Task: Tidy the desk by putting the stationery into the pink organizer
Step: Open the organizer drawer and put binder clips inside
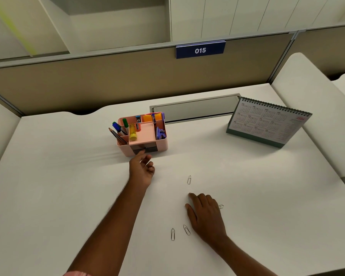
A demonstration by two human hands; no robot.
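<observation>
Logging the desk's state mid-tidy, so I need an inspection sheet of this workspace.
Surface: white desk, flat.
Job's things: pink organizer holding pens; four paper clips loose on the desk.
Clutter: desk calendar standing at right.
Hands: left hand open near the organizer's drawer; right hand open, resting on the desk among clips.
Cables: nothing seen.
Surroundings: partition with plate 015.

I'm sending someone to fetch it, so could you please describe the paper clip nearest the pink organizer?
On the white desk, find the pink organizer, then the right hand resting in front of it. The paper clip lies alone just beyond that hand's fingertips. The other three clips sit beside or behind the hand, nearer the person.
</observation>
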